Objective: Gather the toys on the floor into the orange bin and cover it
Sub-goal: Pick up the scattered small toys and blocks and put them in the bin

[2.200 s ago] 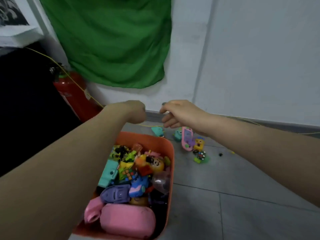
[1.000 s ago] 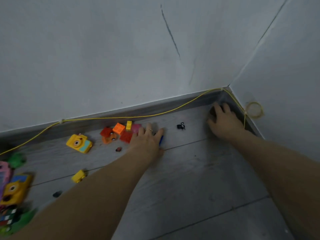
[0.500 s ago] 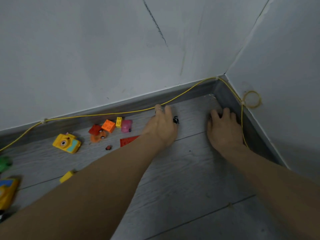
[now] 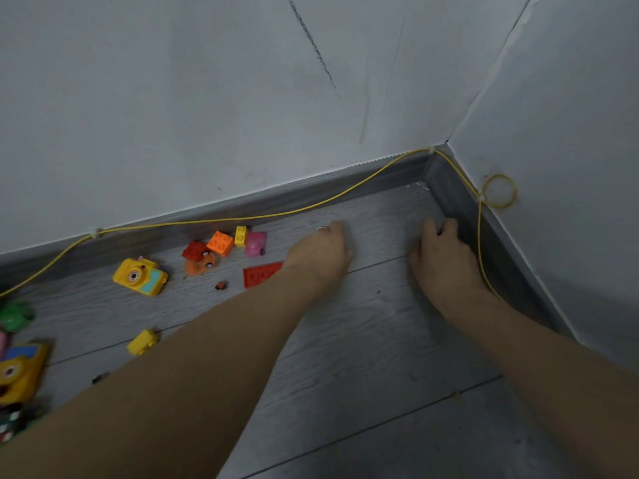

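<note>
Grey wood-look floor runs into a corner of pale walls, with a yellow cable clipped along the skirting. Both hands are down on the floor near that corner: the left hand has its fingers curled under, a ring showing on one, and the right hand is curled against the skirting; whether either one encloses a toy I cannot tell, since the fingertips are hidden. The orange bin is out of view. Loose toys lie to the left: a yellow toy camera, a red brick, an orange brick, a small yellow brick, a pink figure, a flat red plate just beside the left wrist, another yellow brick, and a larger yellow toy at the frame's edge. These look like hard, light moulded plastic, stiff and not fragile; the bricks should pinch easily across their side faces, while the flat plate probably needs a fingernail under one edge, and the camera can be taken round its body. Compared with half a second earlier, the small black piece that lay by the left fingertips is gone from sight, and the left fingers have closed over that spot; the right hand sits in much the same place.
</note>
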